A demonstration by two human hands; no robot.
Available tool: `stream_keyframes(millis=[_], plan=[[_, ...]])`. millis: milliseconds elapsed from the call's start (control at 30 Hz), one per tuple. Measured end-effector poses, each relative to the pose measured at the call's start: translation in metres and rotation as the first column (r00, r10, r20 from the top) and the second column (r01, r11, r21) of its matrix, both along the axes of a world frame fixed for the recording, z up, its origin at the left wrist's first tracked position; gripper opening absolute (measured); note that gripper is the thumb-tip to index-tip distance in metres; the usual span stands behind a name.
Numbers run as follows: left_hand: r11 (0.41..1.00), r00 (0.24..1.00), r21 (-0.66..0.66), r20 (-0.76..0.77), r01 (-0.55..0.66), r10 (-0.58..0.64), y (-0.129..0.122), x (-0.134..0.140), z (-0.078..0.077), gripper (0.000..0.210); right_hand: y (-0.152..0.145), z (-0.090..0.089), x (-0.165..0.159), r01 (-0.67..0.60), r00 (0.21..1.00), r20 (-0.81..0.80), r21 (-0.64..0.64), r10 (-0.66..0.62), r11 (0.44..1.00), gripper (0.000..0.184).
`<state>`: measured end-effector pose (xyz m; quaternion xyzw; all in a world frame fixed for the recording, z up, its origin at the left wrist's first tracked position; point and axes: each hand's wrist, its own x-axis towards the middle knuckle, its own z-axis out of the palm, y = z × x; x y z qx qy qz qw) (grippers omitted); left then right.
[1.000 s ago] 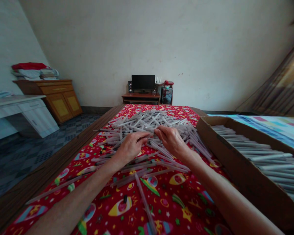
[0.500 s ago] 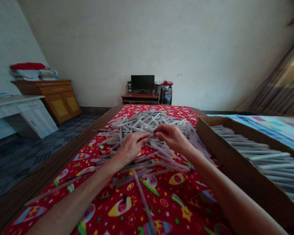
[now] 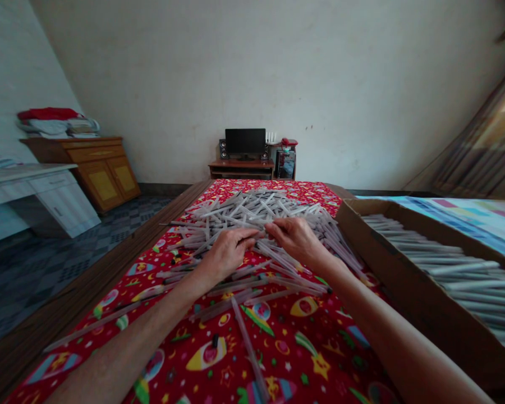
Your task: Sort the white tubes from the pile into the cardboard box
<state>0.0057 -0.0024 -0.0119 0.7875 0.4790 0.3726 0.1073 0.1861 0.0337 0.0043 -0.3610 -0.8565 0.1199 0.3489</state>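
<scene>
My left hand (image 3: 229, 251) is closed in a pinch over the pile, and a short pale bit of a plastic tube shows at its fingertips. Facing it, my right hand (image 3: 293, 238) also pinches, its fingertips almost touching the left ones; what they hold is too small to make out. Around and beyond both hands spreads a heap of thin translucent plastic tubes (image 3: 235, 212), some with dark ends. One loose tube (image 3: 249, 349) lies between my forearms, with a small black cap-like piece (image 3: 215, 340) left of it.
A red cartoon-print cloth (image 3: 294, 359) covers the table. At the right stands a long cardboard box (image 3: 382, 264) packed with rows of pale tubes (image 3: 454, 269). Beyond the table are a monitor (image 3: 245, 143) and speakers; a wooden cabinet (image 3: 105, 168) stands far left.
My right hand has turned slightly, its fingers curling more. A dark bit that showed between the fingertips is now hidden. My left hand has barely moved.
</scene>
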Motion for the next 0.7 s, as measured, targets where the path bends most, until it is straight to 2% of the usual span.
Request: stream_keyframes(millis=[100,167,233,367,467,633,700], plan=[[1.0,1.0,0.009,0.004,0.003,-0.003,0.0,0.0,0.0,0.027,0.002,-0.003,-0.002,0.054,0.998,-0.032,-0.134,-0.059,0.989,0.056],[1.0,1.0,0.006,0.012,-0.002,0.002,0.001,-0.001,0.0,0.027,0.004,-0.002,0.001,0.022,0.994,-0.101,-0.244,-0.048,0.97,0.061],[1.0,1.0,-0.007,0.014,-0.008,0.008,0.001,-0.002,0.0,0.027,0.005,0.0,0.004,-0.049,0.982,-0.187,-0.276,-0.003,0.96,0.054],[1.0,1.0,-0.022,0.009,-0.015,0.016,0.002,-0.003,0.001,0.028,0.006,0.003,0.009,-0.19,0.966,-0.212,-0.207,0.145,0.96,0.027],[1.0,1.0,-0.013,0.014,-0.013,0.013,0.002,-0.002,0.0,0.027,0.004,0.002,0.007,-0.172,0.977,-0.152,-0.168,0.147,0.971,0.014],[1.0,1.0,-0.001,-0.005,-0.016,0.016,0.002,-0.002,-0.002,0.028,0.0,0.002,0.005,-0.117,0.99,-0.096,-0.124,0.105,0.985,0.011],[1.0,1.0,0.003,-0.021,-0.015,0.015,0.002,-0.001,-0.003,0.028,-0.001,0.001,0.004,-0.073,0.997,-0.036,-0.071,0.071,0.995,0.02]])
